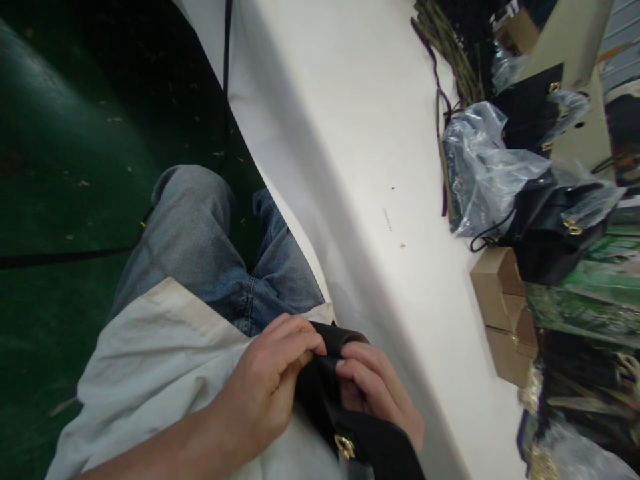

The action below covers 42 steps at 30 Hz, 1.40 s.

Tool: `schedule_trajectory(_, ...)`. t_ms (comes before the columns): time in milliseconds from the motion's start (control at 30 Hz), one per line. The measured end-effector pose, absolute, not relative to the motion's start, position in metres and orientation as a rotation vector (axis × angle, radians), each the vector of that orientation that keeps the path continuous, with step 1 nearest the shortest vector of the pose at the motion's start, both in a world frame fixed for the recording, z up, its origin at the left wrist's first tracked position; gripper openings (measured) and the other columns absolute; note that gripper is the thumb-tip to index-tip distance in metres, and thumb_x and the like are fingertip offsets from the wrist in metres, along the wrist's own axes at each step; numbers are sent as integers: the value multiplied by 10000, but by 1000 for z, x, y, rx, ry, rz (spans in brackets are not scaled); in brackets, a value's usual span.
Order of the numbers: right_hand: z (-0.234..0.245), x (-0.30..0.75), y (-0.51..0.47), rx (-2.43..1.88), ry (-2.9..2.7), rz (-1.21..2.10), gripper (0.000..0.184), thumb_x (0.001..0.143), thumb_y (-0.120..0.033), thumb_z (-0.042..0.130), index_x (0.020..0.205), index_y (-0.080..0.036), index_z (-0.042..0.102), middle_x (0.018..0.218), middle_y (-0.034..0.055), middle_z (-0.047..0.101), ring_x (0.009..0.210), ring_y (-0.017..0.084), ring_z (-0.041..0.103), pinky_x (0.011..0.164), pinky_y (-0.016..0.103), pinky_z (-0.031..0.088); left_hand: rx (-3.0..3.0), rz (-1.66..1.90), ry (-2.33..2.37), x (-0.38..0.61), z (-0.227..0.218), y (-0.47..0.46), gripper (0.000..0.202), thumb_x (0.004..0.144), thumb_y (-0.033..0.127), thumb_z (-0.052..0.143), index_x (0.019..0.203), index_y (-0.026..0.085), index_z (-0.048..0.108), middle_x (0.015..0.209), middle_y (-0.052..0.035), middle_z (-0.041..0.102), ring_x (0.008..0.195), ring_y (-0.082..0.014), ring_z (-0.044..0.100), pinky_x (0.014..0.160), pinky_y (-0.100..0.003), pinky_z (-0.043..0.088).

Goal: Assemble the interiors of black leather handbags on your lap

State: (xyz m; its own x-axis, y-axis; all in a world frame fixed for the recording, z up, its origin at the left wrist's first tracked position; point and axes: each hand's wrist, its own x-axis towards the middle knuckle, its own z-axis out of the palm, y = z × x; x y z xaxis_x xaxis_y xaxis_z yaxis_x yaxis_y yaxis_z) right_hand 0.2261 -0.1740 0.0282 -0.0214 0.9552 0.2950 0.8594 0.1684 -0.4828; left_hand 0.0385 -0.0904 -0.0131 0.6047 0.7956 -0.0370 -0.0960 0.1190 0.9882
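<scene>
Here, both nearly closed hands (267,377) (383,387) pinch a black bag (387,443).

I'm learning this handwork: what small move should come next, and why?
Probably pressing along the curled edge of the black piece: the left hand and right hand both hold it near there, and that edge curves over.

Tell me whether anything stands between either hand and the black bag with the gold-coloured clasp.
Nothing visible does: the left hand and the right hand both grip the black bag directly.
</scene>
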Motion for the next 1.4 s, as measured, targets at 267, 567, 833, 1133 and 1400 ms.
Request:
schedule_trajectory(267, 35, 226, -176, -1681, -1935, 245, 171, 1031, -67, 632, 1035, -212, 721, 988, 69, 777, 892, 195, 821, 845, 280, 691, 1465, 884, 588, 32, -12, -93, 339, 1079, -2, 364, 1154, 204, 622, 1062, -63, 680, 970, -196, 579, 836, -349, 444)
schedule_trajectory(567, 40, 235, -171, -1591, -2076, 383, 165, 1039, -78, 633, 1017, -219, 715, 992, 62, 777, 921, 184, 817, 856, 256, 680, 1513, 922, 614, 26, -15, -99, 405, 1015, -60, 383, 1194, 198, 640, 1105, -68, 709, 1001, -205, 601, 870, -370, 448)
schedule_trajectory(833, 43, 221, -171, -1739, -1981, 254, 256, 996, 14, 611, 988, -222, 711, 971, 46, 782, 893, 165, 824, 812, 221, 663, 1695, 1028, 609, 31, -17, -98, 306, 1112, 44, 391, 1228, 165, 647, 1064, -96, 764, 972, -225, 659, 871, -406, 461)
schedule_trajectory(1133, 43, 212, -183, -1841, -1881, 216, 216, 1019, -28, 640, 972, -217, 734, 1018, 52, 808, 930, 180, 836, 877, 249, 674, 1722, 963, 578, 30, -22, -104, 318, 1138, 88, 336, 1214, 158, 638, 1088, -115, 758, 981, -239, 652, 887, -443, 438)
schedule_trajectory(1400, 46, 217, -175, -1796, -1857, 362, 226, 992, -9, 640, 964, -219, 717, 972, 25, 786, 850, 155, 823, 820, 201, 654, 1617, 916, 596, 27, -15, -98, 324, 1065, 15, 370, 1192, 179, 619, 1090, -88, 721, 996, -226, 629, 897, -414, 435)
